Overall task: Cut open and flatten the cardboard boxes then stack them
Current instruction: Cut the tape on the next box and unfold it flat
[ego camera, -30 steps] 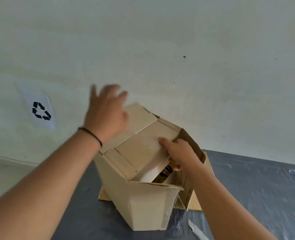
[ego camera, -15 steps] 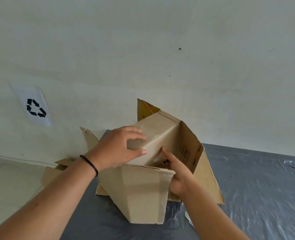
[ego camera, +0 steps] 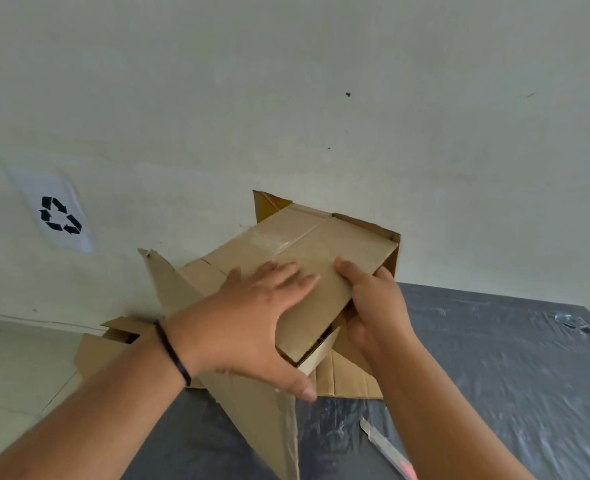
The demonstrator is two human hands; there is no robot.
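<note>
In the head view, a partly opened cardboard box (ego camera: 307,258) is being held over the left part of a table (ego camera: 494,358) that is covered with dark, wrinkled plastic sheeting. The broad upper panel of the box is being pressed by the left hand (ego camera: 252,317), whose fingers are lying straight and spread flat on the cardboard while the thumb is reaching down past the near edge of the panel; a thin black band (ego camera: 172,351) is being worn on that wrist. The right edge of the same panel is being gripped by the right hand (ego camera: 373,306), with the thumb set on top and the fingers curled underneath, out of sight. One loose flap (ego camera: 269,420) is hanging down in front toward the camera, and another is sticking up at the far left. A flattened sheet of cardboard (ego camera: 349,379) is lying on the table beneath the box. A utility knife (ego camera: 387,448) is lying on the plastic just beside the right forearm, untouched. A sign with a recycling symbol (ego camera: 59,214) is being shown on the pale wall at the left.
</note>
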